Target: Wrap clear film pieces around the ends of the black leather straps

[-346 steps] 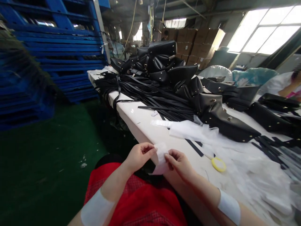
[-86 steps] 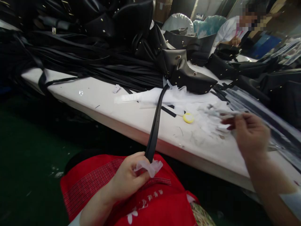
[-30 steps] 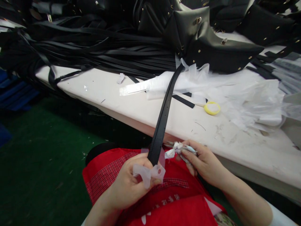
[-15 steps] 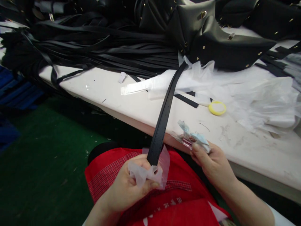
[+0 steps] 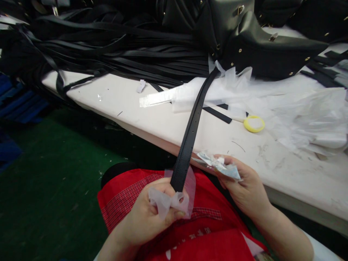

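Note:
My left hand (image 5: 152,212) is closed round the near end of a black strap (image 5: 191,132), with thin translucent sheet (image 5: 163,203) bunched at the thumb and fingers. From there the strap runs up over the table edge to the white wrapping on the table. To its right, my right hand (image 5: 241,181) grips a crumpled pale blue and clear wrapper (image 5: 221,166) near the table's front edge. The right fingertips are partly hidden beneath the wrapper.
Long black straps (image 5: 136,54) are piled along the back of the white table (image 5: 103,90). Black bags (image 5: 261,50) with gold-coloured studs stand behind white sheets (image 5: 299,108). A yellow ring-shaped handle (image 5: 254,124) lies beside short black strips (image 5: 217,114). Blue stacked items (image 5: 21,103) are at left.
My right hand has turned, and the wrapper in it has tilted flatter and shifted slightly. The left hand keeps its hold on the strap. The table scene has shifted slightly in view.

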Available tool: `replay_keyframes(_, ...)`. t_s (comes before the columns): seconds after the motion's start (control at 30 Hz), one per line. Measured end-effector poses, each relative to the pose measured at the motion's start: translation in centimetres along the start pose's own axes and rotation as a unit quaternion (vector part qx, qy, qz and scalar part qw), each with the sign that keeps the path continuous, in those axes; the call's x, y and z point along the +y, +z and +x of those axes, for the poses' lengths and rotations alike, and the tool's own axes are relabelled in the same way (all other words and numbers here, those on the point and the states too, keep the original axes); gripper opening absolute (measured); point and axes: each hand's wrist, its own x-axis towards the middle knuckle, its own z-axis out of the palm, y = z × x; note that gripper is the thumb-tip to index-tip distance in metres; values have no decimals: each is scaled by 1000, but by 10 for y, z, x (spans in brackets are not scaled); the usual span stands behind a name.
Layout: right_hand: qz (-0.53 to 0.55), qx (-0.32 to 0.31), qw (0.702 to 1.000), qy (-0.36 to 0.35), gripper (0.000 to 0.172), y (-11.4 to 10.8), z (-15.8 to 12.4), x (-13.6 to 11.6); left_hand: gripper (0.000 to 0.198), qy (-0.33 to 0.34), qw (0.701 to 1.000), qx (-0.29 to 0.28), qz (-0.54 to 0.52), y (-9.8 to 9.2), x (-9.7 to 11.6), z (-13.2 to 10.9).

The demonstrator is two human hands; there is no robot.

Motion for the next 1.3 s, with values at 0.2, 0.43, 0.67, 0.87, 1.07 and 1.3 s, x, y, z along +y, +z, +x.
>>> replay_keyframes(0.2, -24, 10, 1000, -9, 21, 0, 3, 1, 37, 9, 1000, -1, 5, -1, -1, 0)
replay_keyframes(0.43, -21, 3, 1000, -14, 22, 2, 5, 0, 37, 12, 1000, -4, 3, -2, 0, -1)
replay_keyframes(0.67, -17, -33, 999, -13, 21, 2, 7, 0, 37, 14, 1000, -6, -2, 0, -2, -1)
replay_keyframes(0.87, -66, -59, 996, -17, 26, 6, 10, 7, 36, 14, 999, -7, -32, 1, -1, -1)
replay_keyframes(1.07, -57, -74, 995, -20, 33, 12, 11, 6, 31, 8, 1000, -3, -18, 3, -1, 0)
replay_keyframes(1.3, -102, 116, 987, -34, 30, -4, 24, -1, 24, -14, 999, 30, 28, 3, -10, -3)
